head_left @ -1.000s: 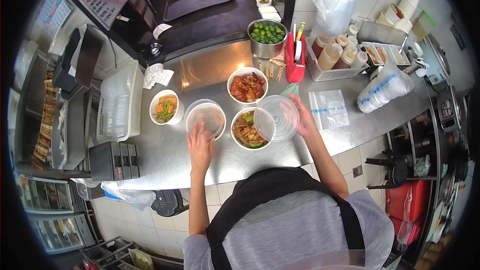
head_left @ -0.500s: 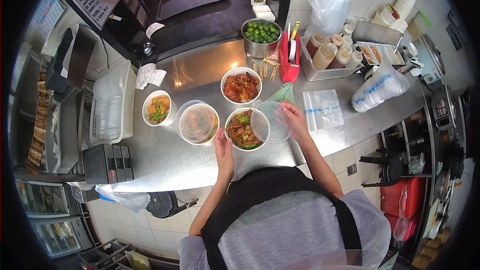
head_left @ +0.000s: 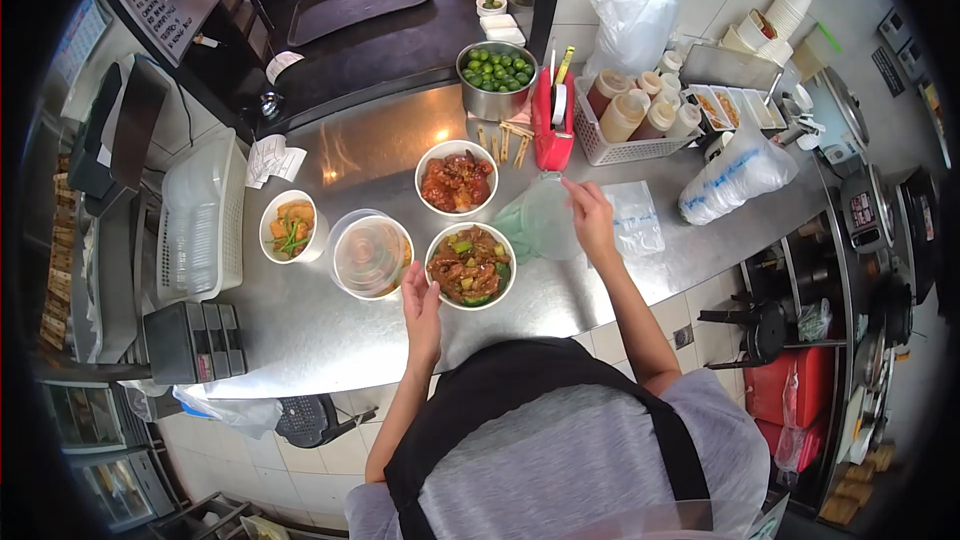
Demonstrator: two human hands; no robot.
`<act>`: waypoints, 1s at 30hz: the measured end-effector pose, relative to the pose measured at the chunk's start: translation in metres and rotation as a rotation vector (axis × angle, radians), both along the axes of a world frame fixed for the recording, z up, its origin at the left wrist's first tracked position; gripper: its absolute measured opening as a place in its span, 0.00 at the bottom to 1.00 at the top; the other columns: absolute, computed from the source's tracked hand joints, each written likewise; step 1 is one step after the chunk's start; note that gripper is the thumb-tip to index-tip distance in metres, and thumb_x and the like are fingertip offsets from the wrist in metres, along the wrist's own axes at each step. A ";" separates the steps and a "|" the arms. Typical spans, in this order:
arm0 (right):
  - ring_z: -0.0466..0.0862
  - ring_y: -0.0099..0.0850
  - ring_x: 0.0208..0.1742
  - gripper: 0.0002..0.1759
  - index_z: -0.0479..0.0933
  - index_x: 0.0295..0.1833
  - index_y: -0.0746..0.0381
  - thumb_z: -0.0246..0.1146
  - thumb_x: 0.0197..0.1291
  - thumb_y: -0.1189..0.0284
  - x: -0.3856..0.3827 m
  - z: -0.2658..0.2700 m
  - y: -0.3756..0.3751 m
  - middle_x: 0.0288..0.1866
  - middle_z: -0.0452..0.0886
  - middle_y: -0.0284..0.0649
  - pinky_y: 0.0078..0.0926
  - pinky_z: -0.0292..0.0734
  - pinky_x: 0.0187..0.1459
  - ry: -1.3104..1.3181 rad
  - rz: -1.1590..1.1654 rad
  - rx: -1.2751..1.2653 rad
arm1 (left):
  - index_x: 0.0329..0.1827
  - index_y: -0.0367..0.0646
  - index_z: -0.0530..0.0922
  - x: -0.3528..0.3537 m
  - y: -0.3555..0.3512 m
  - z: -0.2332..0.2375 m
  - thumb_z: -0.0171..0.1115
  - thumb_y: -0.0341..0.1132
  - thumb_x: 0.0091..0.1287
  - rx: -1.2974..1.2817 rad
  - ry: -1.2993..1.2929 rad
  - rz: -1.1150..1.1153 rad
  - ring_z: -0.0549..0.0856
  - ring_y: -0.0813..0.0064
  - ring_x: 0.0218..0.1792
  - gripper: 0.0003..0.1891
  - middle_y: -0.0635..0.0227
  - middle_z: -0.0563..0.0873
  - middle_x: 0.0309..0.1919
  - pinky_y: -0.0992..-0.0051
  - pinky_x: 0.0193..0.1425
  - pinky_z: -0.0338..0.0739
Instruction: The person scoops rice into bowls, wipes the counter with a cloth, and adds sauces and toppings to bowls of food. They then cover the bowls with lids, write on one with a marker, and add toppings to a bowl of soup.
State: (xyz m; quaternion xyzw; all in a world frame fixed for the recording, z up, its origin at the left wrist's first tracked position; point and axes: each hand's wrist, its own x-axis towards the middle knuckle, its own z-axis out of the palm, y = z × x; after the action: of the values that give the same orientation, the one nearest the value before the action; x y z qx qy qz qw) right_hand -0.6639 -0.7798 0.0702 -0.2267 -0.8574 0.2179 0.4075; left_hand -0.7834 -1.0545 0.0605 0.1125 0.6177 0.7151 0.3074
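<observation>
Steel is the material of our surface (head_left: 300,330). Our right hand (head_left: 580,198) is narrow: it pinches a clear lid (head_left: 553,218) by the edge, above the green cloth (head_left: 513,232), which we see through the plastic. Whether the lid touches this cloth, we cannot tell. Our left hand (head_left: 421,305) is rather wide, with fingers extended, and holds nothing. It is at the near left side of the stew bowl (head_left: 474,307); if it touches the rim, we cannot say. Just beyond stands the red meat bowl (head_left: 440,211). To the left we have the covered bowl (head_left: 409,242), with a second lid (head_left: 366,254) lying on it, shifted to the left, and farther left the bean bowl (head_left: 320,238). Behind the cloth stands the red tape holder (head_left: 552,142), with clothespins (head_left: 507,143) beside it. Flat plastic bags (head_left: 637,218) lie near our right hand, to its right.
</observation>
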 end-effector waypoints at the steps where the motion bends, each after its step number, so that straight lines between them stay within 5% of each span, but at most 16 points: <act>1: 0.77 0.25 0.27 0.20 0.78 0.48 0.61 0.53 0.52 0.88 0.005 0.005 0.007 0.29 0.75 0.39 0.20 0.72 0.26 -0.003 -0.027 -0.061 | 0.69 0.44 0.53 -0.001 -0.002 0.002 0.46 0.34 0.69 -0.006 -0.002 -0.006 0.66 0.72 0.61 0.26 0.59 0.64 0.63 0.70 0.60 0.63; 4: 0.77 0.26 0.23 0.20 0.79 0.47 0.61 0.52 0.51 0.88 0.012 0.014 0.020 0.28 0.75 0.39 0.21 0.70 0.24 0.078 -0.091 -0.204 | 0.68 0.44 0.56 -0.004 -0.008 0.001 0.47 0.35 0.69 -0.018 0.003 0.008 0.66 0.74 0.60 0.24 0.62 0.66 0.61 0.70 0.60 0.63; 8: 0.78 0.23 0.26 0.18 0.79 0.47 0.63 0.53 0.51 0.87 0.012 -0.023 0.034 0.28 0.77 0.37 0.18 0.71 0.23 -0.096 -0.046 -0.059 | 0.66 0.44 0.60 -0.006 -0.005 -0.003 0.46 0.36 0.69 -0.064 -0.082 0.016 0.67 0.76 0.60 0.22 0.67 0.66 0.61 0.69 0.60 0.63; 12: 0.80 0.21 0.29 0.15 0.79 0.45 0.65 0.56 0.52 0.83 0.026 -0.003 0.048 0.32 0.81 0.33 0.23 0.75 0.30 0.018 -0.008 -0.881 | 0.68 0.42 0.58 -0.004 -0.003 0.007 0.44 0.35 0.70 -0.066 -0.116 0.005 0.67 0.73 0.62 0.23 0.64 0.64 0.64 0.71 0.59 0.65; 15: 0.79 0.21 0.29 0.14 0.80 0.46 0.64 0.56 0.53 0.81 0.015 -0.001 0.037 0.30 0.80 0.32 0.21 0.73 0.30 0.136 0.042 -1.009 | 0.67 0.43 0.59 -0.005 -0.003 0.003 0.45 0.35 0.70 -0.055 -0.131 0.008 0.67 0.74 0.61 0.23 0.65 0.65 0.63 0.70 0.59 0.65; 16: 0.79 0.22 0.31 0.14 0.80 0.46 0.64 0.58 0.52 0.79 0.012 -0.008 0.032 0.31 0.80 0.34 0.21 0.72 0.31 0.125 0.078 -1.021 | 0.66 0.44 0.60 -0.005 -0.002 0.002 0.45 0.35 0.69 -0.046 -0.137 0.009 0.67 0.75 0.60 0.22 0.67 0.66 0.62 0.70 0.58 0.64; 20: 0.74 0.19 0.31 0.15 0.80 0.45 0.62 0.55 0.52 0.82 0.011 -0.060 0.043 0.31 0.79 0.32 0.16 0.70 0.36 -0.205 -0.072 -0.285 | 0.66 0.45 0.62 -0.008 -0.004 0.002 0.46 0.35 0.69 -0.024 -0.147 0.020 0.68 0.76 0.59 0.22 0.68 0.68 0.60 0.70 0.57 0.65; 24: 0.71 0.17 0.26 0.15 0.79 0.46 0.64 0.54 0.52 0.82 0.015 -0.027 0.047 0.29 0.78 0.30 0.15 0.67 0.30 0.177 0.010 -0.701 | 0.66 0.42 0.61 -0.009 -0.009 0.003 0.46 0.34 0.68 0.005 -0.194 0.022 0.70 0.75 0.58 0.22 0.65 0.70 0.59 0.71 0.55 0.69; 27: 0.69 0.15 0.25 0.16 0.79 0.47 0.63 0.52 0.54 0.82 0.007 0.018 0.019 0.29 0.77 0.28 0.11 0.65 0.29 0.218 0.048 -0.993 | 0.66 0.42 0.60 -0.009 -0.013 0.004 0.46 0.35 0.68 -0.023 -0.222 -0.040 0.69 0.73 0.59 0.23 0.65 0.70 0.59 0.69 0.57 0.67; 30: 0.68 0.13 0.28 0.15 0.77 0.50 0.61 0.55 0.57 0.80 -0.011 0.026 -0.031 0.34 0.76 0.26 0.11 0.61 0.30 0.166 0.180 -0.964 | 0.67 0.43 0.59 -0.013 -0.013 0.005 0.46 0.37 0.68 -0.091 -0.217 -0.031 0.69 0.72 0.60 0.24 0.64 0.70 0.60 0.67 0.61 0.63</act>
State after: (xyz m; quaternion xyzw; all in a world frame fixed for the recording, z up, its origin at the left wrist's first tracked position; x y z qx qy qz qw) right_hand -0.6754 -0.8108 0.0964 -0.2965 -0.6399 0.6411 0.3026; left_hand -0.7960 -1.0672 0.0651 0.0299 0.6107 0.6895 0.3881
